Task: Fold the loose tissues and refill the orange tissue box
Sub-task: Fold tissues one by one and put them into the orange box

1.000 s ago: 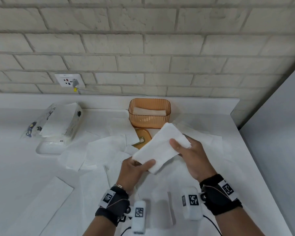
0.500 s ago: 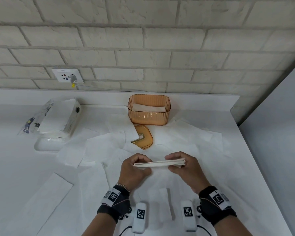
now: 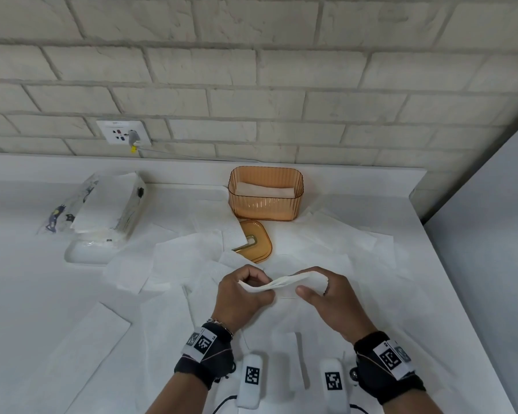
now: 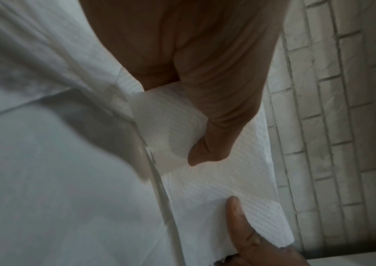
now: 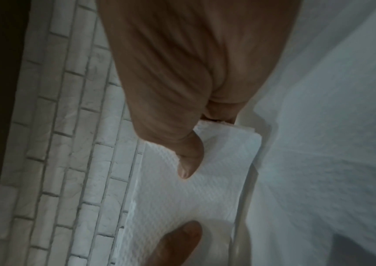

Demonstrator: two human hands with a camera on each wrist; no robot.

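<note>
Both hands hold one folded white tissue (image 3: 284, 282) above the counter, nearly edge-on in the head view. My left hand (image 3: 242, 289) pinches its left end; the thumb lies on the embossed sheet (image 4: 205, 162) in the left wrist view. My right hand (image 3: 326, 289) pinches the right end, and the tissue (image 5: 205, 180) bows upward between the hands. The orange tissue box (image 3: 265, 193) stands open at the back of the counter with folded tissue inside. Its orange lid (image 3: 253, 240) lies flat just in front of it. Several loose tissues (image 3: 186, 258) lie spread over the counter.
A torn clear tissue pack (image 3: 102, 204) rests on a white tray (image 3: 87, 252) at the back left. A wall socket (image 3: 123, 135) with a plugged cable sits on the brick wall. A grey panel (image 3: 491, 249) borders the white counter (image 3: 18, 279) on the right.
The tissue went from a flat, tilted sheet to a folded strip held level. Both hands dropped lower and closer together, and the strip now bows upward in the middle.
</note>
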